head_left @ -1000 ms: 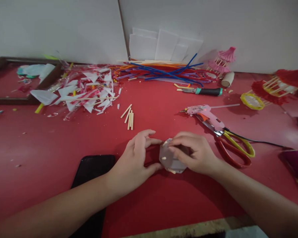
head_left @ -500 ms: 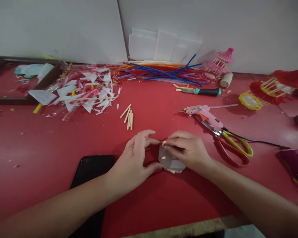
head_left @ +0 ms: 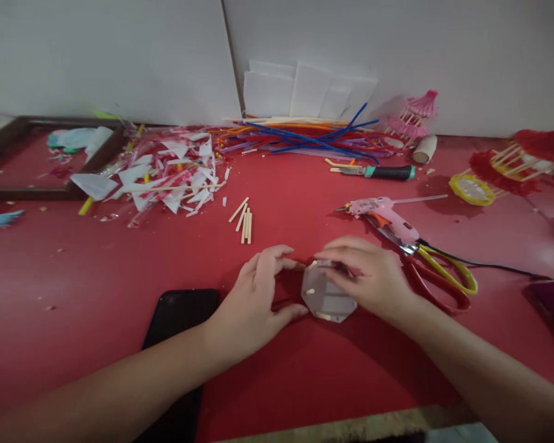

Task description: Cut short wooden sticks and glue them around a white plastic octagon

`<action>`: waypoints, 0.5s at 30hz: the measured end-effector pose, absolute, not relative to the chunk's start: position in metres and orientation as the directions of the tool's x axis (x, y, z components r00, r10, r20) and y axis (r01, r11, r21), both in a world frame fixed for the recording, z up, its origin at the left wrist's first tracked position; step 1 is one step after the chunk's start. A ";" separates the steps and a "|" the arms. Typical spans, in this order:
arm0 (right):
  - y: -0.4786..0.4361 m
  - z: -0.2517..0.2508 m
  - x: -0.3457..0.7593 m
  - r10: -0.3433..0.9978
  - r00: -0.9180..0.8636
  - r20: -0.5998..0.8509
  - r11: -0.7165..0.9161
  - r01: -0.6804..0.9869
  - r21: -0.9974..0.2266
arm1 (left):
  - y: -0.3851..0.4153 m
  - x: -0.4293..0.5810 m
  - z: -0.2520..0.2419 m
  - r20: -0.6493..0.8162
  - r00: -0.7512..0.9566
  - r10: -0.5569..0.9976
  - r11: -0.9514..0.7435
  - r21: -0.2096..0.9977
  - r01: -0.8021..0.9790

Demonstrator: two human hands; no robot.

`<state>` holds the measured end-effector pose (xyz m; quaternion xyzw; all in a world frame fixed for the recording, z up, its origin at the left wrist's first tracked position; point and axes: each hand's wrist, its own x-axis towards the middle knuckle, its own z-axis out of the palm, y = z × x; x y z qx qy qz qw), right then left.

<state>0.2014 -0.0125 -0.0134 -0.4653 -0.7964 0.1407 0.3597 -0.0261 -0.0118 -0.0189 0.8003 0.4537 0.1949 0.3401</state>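
A translucent white octagonal piece (head_left: 330,298) lies on the red tabletop between my hands, with short pale sticks (head_left: 311,291) on it near its edges. My left hand (head_left: 256,286) curves around its left side, thumb and fingertips spread and resting at the edge. Above the upper right part of the piece is my right hand (head_left: 369,271), thumb and fingers apart, with no stick visible between them. It covers that part of the piece. Several loose short sticks (head_left: 244,224) lie beyond my left hand.
A black phone (head_left: 184,320) lies partly under my left forearm. At right are a pink glue gun (head_left: 390,220), scissors (head_left: 436,301) and a cutter (head_left: 390,173). Pipe cleaners (head_left: 314,138), scraps (head_left: 166,175), a dark frame (head_left: 37,194) and a small pagoda-like model (head_left: 508,169) stand farther back.
My right fingers have come off the small stick at the octagonal piece's upper left edge and moved slightly right. My left hand stays beside the piece. The view has shifted a little.
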 end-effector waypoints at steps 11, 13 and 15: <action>0.009 -0.008 0.307 0.956 0.187 0.224 -0.133 0.962 -0.237 | -0.018 -0.024 -0.022 0.079 0.620 0.781 -0.532 0.604 0.593; 0.011 -0.016 0.306 0.978 0.127 0.165 -0.086 0.968 -0.236 | -0.019 -0.022 -0.024 0.082 0.630 0.773 -0.541 0.605 0.585; 0.013 -0.022 0.303 0.980 0.121 0.158 -0.080 0.967 -0.242 | -0.019 -0.021 -0.027 0.119 0.624 0.772 -0.549 0.618 0.562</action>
